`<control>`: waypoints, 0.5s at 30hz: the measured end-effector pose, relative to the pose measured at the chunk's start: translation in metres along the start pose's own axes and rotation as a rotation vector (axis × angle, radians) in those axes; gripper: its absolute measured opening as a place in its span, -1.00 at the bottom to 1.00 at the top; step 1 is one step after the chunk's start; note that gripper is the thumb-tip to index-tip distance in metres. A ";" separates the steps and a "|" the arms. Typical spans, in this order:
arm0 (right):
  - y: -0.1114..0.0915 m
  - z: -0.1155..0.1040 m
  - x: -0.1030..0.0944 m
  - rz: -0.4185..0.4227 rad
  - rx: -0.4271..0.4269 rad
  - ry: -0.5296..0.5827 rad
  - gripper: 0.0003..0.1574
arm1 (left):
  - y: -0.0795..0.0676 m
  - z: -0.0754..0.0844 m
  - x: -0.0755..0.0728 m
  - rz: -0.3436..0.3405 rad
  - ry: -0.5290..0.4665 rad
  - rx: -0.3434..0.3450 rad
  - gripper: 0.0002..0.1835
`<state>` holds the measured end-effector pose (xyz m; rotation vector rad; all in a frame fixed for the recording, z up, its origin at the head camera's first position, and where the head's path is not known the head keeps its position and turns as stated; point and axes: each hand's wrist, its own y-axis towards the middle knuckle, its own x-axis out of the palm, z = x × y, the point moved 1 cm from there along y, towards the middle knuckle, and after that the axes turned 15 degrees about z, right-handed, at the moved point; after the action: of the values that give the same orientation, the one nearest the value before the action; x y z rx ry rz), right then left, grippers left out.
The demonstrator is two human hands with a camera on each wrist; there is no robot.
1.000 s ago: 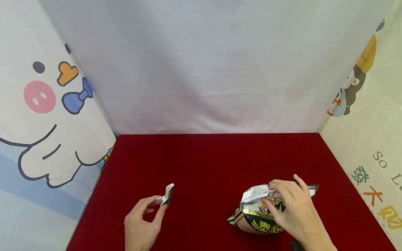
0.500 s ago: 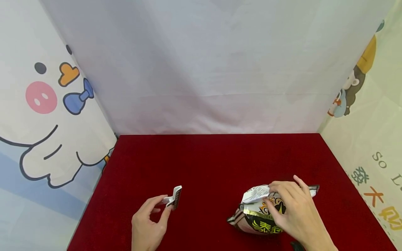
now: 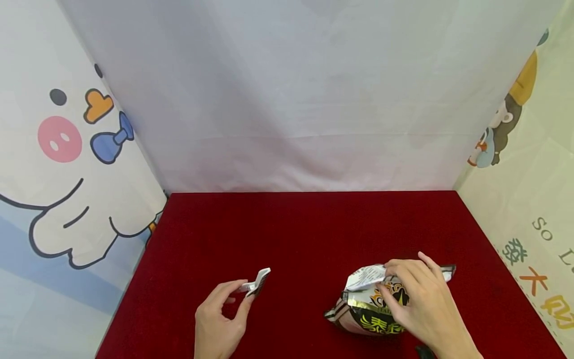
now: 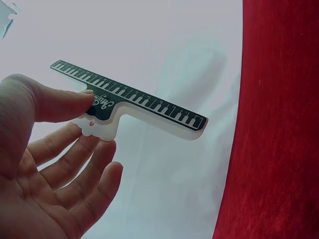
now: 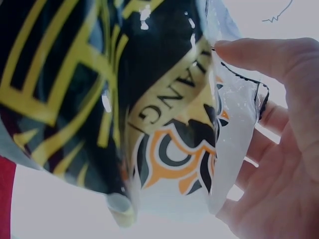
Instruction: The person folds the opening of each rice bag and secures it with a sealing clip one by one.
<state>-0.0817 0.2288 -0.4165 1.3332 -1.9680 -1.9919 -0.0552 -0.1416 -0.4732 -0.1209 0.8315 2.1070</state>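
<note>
The left hand (image 3: pixel 220 319) has shifted a little to the right across the desk (image 3: pixel 291 234) since the frame half a second ago, carrying a long black-and-white plastic clip with a piano-key pattern (image 4: pixel 134 95). The clip has also turned slightly, so the head view shows less of its patterned black face. The right hand (image 3: pixel 419 301) and the plump, glossy black, white and brown plastic bag with yellow lettering (image 3: pixel 372 311) stay practically where they were.

What this changes is the gap: the clip is nearer the bag, yet the two remain well apart, with bare red cloth between them. The step in hand looks like an approach by one side while the other keeps the bag steady.

The left hand pinches the clip by its scalloped tab, thumb on the black face, the other fingers loosely bent behind. Whether the clip's mouth is spread cannot be told. The right hand is partly closed, pinching the bag's upper edge on the right half of the desk, thumb on the printed front and fingers behind. A small dark object (image 3: pixel 425 352) shows near the right wrist, too cut off to identify.
</note>
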 end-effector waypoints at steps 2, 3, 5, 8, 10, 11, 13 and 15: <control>0.000 0.000 0.000 0.001 0.002 0.000 -0.31 | 0.000 0.001 0.001 -0.006 -0.002 -0.002 -0.53; 0.000 0.001 -0.001 0.003 0.001 0.000 -0.31 | 0.000 0.001 0.001 -0.010 -0.004 -0.003 -0.54; 0.000 0.001 -0.001 -0.002 0.005 -0.003 -0.31 | -0.001 0.002 0.002 -0.015 -0.006 -0.002 -0.54; 0.000 0.001 0.000 0.003 0.001 0.002 -0.33 | -0.001 0.003 0.003 -0.017 -0.010 0.001 -0.53; -0.001 0.001 0.000 0.006 -0.001 0.009 -0.34 | -0.001 0.003 0.003 -0.016 -0.015 0.007 -0.53; 0.000 0.001 0.000 0.005 -0.002 0.010 -0.34 | -0.001 0.003 0.004 -0.016 -0.017 0.010 -0.52; 0.000 0.001 0.000 0.004 -0.004 0.012 -0.33 | -0.001 0.004 0.004 -0.016 -0.020 0.018 -0.52; 0.001 0.001 0.000 0.003 -0.004 0.015 -0.33 | -0.001 0.004 0.005 -0.014 -0.027 0.032 -0.51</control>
<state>-0.0826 0.2294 -0.4162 1.3399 -1.9576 -1.9780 -0.0570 -0.1355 -0.4721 -0.0813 0.8458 2.0765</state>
